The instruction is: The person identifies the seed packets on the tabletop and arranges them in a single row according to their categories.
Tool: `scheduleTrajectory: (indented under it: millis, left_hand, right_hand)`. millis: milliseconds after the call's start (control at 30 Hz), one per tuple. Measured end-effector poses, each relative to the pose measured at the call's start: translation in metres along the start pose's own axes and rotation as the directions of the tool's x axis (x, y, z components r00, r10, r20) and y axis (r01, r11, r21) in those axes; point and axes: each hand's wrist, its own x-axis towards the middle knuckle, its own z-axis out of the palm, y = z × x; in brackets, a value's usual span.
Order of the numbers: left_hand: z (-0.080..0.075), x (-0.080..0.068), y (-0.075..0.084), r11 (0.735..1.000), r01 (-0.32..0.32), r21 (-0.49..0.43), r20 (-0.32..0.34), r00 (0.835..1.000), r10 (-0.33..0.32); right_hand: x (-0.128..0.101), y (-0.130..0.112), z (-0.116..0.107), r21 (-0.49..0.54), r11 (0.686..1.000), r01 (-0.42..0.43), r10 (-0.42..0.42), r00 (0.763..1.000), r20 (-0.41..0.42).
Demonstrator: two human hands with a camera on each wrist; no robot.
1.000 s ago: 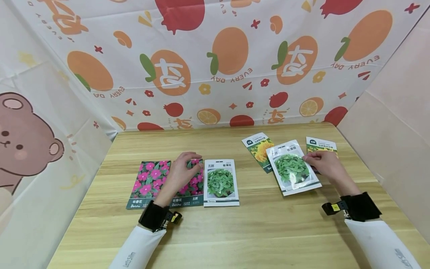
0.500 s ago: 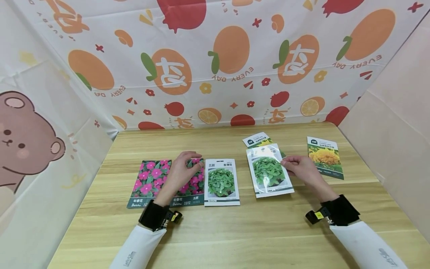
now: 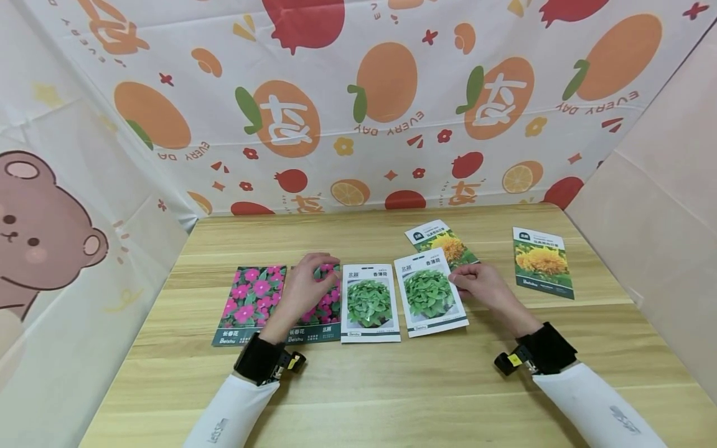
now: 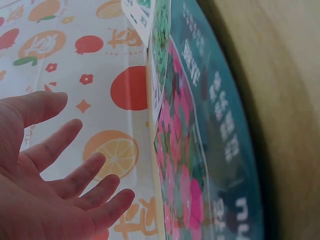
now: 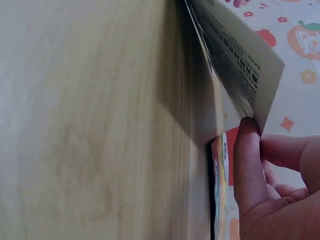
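the right hand pinches the right edge of a green-leaf seed packet, thumb and fingers curled on it; in the right wrist view the thumb presses under the packet's lifted edge, so that side tilts up off the bench while the packet's left part lies low. this packet sits just left of the right hand, its left edge just beside a second green-leaf seed packet that lies flat between the two hands

the left hand rests on a pink-flower seed packet, fingers bent lightly over its upper part; the left wrist view shows the fingers spread and relaxed above the packet's pink print, gripping nothing. another pink-flower seed packet lies flat just left of that hand, side by side with the one under it

just beyond the right hand, a yellow-flower seed packet lies at an angle, its near corner tucked behind the held packet. a second yellow-flower seed packet lies flat further to the right of the right hand, well apart from the others

both arms wear white sleeves and black wrist straps. a fruit-print cloth hangs behind the bench, beyond both hands
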Motion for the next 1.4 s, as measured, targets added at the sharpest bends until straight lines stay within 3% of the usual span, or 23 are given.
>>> scheduleTrajectory:
  millis: [100, 367, 533, 600, 667, 767, 867, 967, 1067, 1267, 1400]
  left_hand:
    - [0.003, -0.001, 0.001, 1.000, -0.016, -0.005, 0.016, 1.000, 0.016]
    - [0.015, 0.001, 0.007, 0.999, -0.039, 0.009, 0.074, 0.997, 0.038]
    - [0.024, 0.004, 0.018, 0.982, -0.132, 0.133, 0.114, 0.987, 0.117]
    - [0.030, 0.006, 0.022, 0.953, -0.215, 0.212, 0.169, 0.969, 0.181]
    - [0.037, 0.009, 0.027, 0.912, -0.304, 0.274, 0.251, 0.938, 0.238]
    - [0.049, 0.013, 0.032, 0.833, -0.442, 0.334, 0.402, 0.866, 0.298]
    - [0.059, 0.015, 0.037, 0.763, -0.539, 0.357, 0.514, 0.795, 0.322]
    - [0.065, 0.015, 0.038, 0.705, -0.597, 0.382, 0.565, 0.755, 0.333]
    - [0.067, 0.016, 0.038, 0.675, -0.620, 0.401, 0.584, 0.740, 0.333]
    - [0.068, 0.016, 0.037, 0.679, -0.623, 0.389, 0.602, 0.730, 0.324]
    - [0.069, 0.015, 0.037, 0.664, -0.634, 0.395, 0.607, 0.723, 0.330]
  right_hand:
    - [0.001, 0.001, 0.002, -0.022, 1.000, 0.006, -0.005, 1.000, 0.020]
    - [0.001, -0.001, 0.006, -0.213, 0.977, 0.021, -0.015, 0.999, 0.033]
    - [0.000, -0.003, 0.006, -0.196, 0.980, 0.003, 0.005, 0.999, 0.042]
    - [0.000, -0.003, 0.006, -0.195, 0.981, 0.002, 0.008, 0.999, 0.047]
    - [0.000, -0.004, 0.005, -0.203, 0.979, 0.006, 0.004, 0.999, 0.048]
    - [0.001, -0.003, 0.005, -0.222, 0.975, 0.016, -0.005, 0.999, 0.050]
    - [0.003, -0.001, 0.007, -0.241, 0.970, 0.016, -0.004, 0.999, 0.049]
    - [0.005, 0.001, 0.009, -0.253, 0.967, 0.012, 0.000, 0.999, 0.047]
    - [0.004, 0.001, 0.010, -0.253, 0.968, 0.006, 0.003, 0.999, 0.038]
    - [0.002, -0.001, 0.011, -0.255, 0.967, 0.002, 0.006, 1.000, 0.030]
    - [0.003, -0.001, 0.011, -0.284, 0.959, -0.001, 0.006, 1.000, 0.018]
